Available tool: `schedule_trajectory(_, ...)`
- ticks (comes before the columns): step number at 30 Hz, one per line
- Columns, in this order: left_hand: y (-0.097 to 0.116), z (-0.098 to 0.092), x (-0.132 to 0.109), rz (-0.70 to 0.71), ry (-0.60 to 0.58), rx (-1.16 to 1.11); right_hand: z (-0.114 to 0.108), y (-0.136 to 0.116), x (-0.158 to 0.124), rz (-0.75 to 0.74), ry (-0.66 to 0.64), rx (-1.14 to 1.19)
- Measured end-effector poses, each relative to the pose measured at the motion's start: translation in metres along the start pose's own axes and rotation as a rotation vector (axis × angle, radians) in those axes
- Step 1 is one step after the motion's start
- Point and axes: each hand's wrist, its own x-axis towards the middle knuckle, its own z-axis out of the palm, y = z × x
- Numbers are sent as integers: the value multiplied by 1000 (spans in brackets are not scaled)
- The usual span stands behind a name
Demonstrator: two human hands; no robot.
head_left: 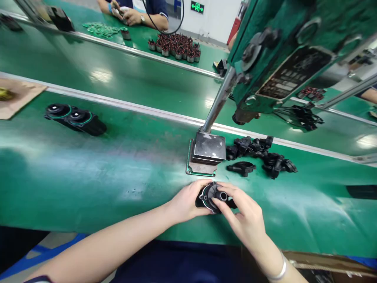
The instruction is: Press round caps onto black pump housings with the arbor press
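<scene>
Near the front of the green bench, my left hand (190, 198) wraps around a black cylindrical housing (201, 199) from the left. On top of it sits a black plastic cover (211, 193) with a short round spout, and a thin green ring shows at the seam. From the right, my right hand (246, 212) grips this cover, thumb and fingers around the spout. Just beyond my hands stands the press's metal block (209, 146) on a square base plate. Several loose black plastic covers (259, 151) lie to the right of the block.
A green press head (282, 59) overhangs the bench at upper right. Two black housings (84, 120) with green rings stand at left, near a cardboard sheet (23, 96). Beyond a metal rail, a co-worker's hands (129, 15) are near many small motor parts (176, 45).
</scene>
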Motion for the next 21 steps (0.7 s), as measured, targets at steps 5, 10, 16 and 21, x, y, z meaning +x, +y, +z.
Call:
schedule_trajectory(5,-1,0,1,38,-7,-31,7,-2,-1,-30,-15,-32)
schedule_trajectory(10,1,-3,1,18,-33,-56,5,-5,0,-9,-24,-52)
schedule_trajectory(16,1,-3,0,28,-38,-60,4,-5,-3,-13,-38,-43)
schedule_trajectory(21,1,-3,1,25,-51,-49,4,-3,-5,-9,-62,-41)
